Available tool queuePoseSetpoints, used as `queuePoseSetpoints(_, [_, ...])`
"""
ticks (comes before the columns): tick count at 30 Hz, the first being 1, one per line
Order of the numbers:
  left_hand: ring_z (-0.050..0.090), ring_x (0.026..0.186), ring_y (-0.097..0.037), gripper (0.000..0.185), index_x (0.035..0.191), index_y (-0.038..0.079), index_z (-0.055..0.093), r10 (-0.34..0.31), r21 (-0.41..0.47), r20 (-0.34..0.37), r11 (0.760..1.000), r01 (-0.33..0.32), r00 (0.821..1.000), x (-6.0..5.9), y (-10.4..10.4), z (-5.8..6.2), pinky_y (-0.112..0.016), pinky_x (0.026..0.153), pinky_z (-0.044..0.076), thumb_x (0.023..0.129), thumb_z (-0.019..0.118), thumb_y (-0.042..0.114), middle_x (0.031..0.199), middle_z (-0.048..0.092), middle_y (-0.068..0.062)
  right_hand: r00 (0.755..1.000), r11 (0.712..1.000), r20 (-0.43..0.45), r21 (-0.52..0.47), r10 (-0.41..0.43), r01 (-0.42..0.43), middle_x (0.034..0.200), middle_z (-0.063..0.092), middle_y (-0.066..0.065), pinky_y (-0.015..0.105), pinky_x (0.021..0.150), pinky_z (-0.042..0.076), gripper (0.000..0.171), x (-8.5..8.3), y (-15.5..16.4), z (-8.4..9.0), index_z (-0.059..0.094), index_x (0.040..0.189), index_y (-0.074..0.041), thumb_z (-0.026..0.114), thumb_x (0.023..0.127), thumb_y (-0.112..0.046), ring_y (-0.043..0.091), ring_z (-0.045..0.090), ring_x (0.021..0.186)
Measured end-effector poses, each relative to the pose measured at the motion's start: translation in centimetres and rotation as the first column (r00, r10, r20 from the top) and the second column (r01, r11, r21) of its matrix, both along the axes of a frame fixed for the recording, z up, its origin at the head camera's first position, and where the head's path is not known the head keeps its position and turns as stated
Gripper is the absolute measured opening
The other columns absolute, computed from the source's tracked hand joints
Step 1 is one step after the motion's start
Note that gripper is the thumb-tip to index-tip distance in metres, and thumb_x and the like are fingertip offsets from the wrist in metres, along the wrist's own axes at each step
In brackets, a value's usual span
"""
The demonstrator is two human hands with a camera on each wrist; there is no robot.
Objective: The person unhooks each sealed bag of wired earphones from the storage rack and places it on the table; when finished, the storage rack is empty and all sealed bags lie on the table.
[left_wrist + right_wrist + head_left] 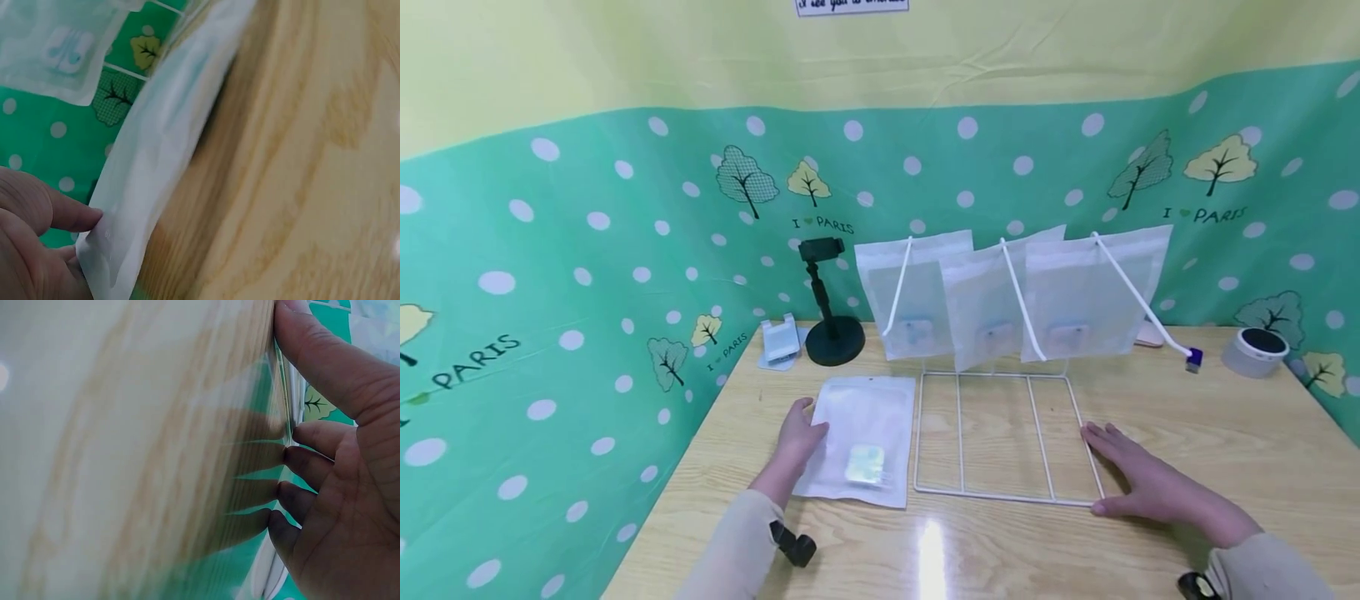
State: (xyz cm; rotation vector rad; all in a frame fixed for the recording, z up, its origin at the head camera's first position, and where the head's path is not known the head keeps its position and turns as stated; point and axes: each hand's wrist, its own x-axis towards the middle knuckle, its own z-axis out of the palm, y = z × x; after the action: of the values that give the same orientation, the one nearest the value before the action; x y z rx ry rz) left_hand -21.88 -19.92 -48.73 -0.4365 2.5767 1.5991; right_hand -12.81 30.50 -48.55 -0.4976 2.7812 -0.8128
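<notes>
My left hand (800,442) pinches the left edge of a white translucent pouch (868,417), thumb on top. Inside the pouch shows a small shiny square item (866,464). In the left wrist view the pouch (156,144) tilts, its right side low over the wood. My right hand (1142,479) rests at the right side of a white wire rack (1006,497), fingers spread along its base, thumb at the front corner. The right wrist view has these fingertips (290,456) on the tabletop beside the wire. Three similar pouches (910,283) hang on the rack's slanted prongs.
A black stand (833,340) with a small device on top is at the back left, beside a pale blue phone holder (781,340). A white round container (1255,352) with a dark top sits back right. Behind the table (1000,558) hangs a green dotted curtain (625,275).
</notes>
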Motion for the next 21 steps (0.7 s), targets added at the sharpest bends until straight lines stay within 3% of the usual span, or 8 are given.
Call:
queuePoseSetpoints(3, [0.046, 0.125, -0.047, 0.073, 0.149, -0.002, 0.027, -0.021, -0.144, -0.028, 0.989, 0.017, 0.999, 0.0, 0.2, 0.1, -0.055, 0.102, 0.042, 0.087, 0.065, 0.000, 0.137, 0.045, -0.035, 1.000, 1.000, 0.017, -0.004, -0.012, 0.012, 0.153, 0.023, 0.031, 0.073, 0.103, 0.018, 0.111, -0.1, 0.0, 0.1, 0.030, 0.151, 0.001, 0.079, 0.068, -0.056, 0.058, 0.017, 0.136])
queuePoseSetpoints(8, [0.057, 0.113, -0.042, 0.084, 0.150, 0.000, 0.025, -0.051, -0.341, -0.022, 0.939, 0.041, 0.998, 0.1, 0.8, 0.4, -0.051, 0.093, 0.049, 0.083, 0.075, 0.007, 0.124, 0.057, -0.030, 0.999, 1.000, 0.035, -0.014, -0.013, 0.013, 0.153, 0.023, 0.031, 0.073, 0.103, 0.017, 0.110, 0.0, 0.0, 0.1, 0.030, 0.151, 0.001, 0.080, 0.069, -0.054, 0.058, 0.015, 0.136])
queuePoseSetpoints(13, [0.053, 0.120, -0.044, 0.091, 0.152, 0.001, 0.022, -0.065, -0.463, 0.015, 0.884, 0.065, 0.998, 0.4, 1.6, 1.0, -0.053, 0.097, 0.047, 0.081, 0.078, 0.013, 0.133, 0.053, -0.029, 1.000, 1.000, 0.028, -0.015, -0.012, 0.013, 0.153, 0.024, 0.031, 0.073, 0.103, 0.018, 0.110, 0.1, 0.2, 0.1, 0.031, 0.150, 0.001, 0.080, 0.069, -0.054, 0.058, 0.016, 0.136])
queuePoseSetpoints(16, [0.056, 0.116, -0.042, 0.092, 0.151, -0.001, 0.022, -0.078, -0.525, 0.010, 0.848, 0.072, 0.997, 0.6, 1.8, 1.2, -0.053, 0.096, 0.047, 0.080, 0.080, 0.016, 0.128, 0.057, -0.027, 1.000, 1.000, 0.018, -0.019, -0.009, 0.010, 0.153, 0.024, 0.030, 0.073, 0.103, 0.018, 0.110, 0.0, 0.3, 0.1, 0.031, 0.150, 0.001, 0.079, 0.068, -0.055, 0.058, 0.016, 0.136])
queuePoseSetpoints(21, [0.055, 0.116, -0.040, 0.087, 0.148, -0.003, 0.030, -0.086, -0.561, -0.006, 0.825, 0.068, 0.996, 0.7, 1.8, 1.8, -0.052, 0.098, 0.045, 0.080, 0.080, 0.018, 0.125, 0.058, -0.025, 1.000, 1.000, 0.024, -0.022, -0.005, 0.005, 0.154, 0.022, 0.030, 0.072, 0.104, 0.017, 0.112, -0.2, 0.4, 0.0, 0.029, 0.151, 0.001, 0.078, 0.068, -0.057, 0.058, 0.015, 0.137])
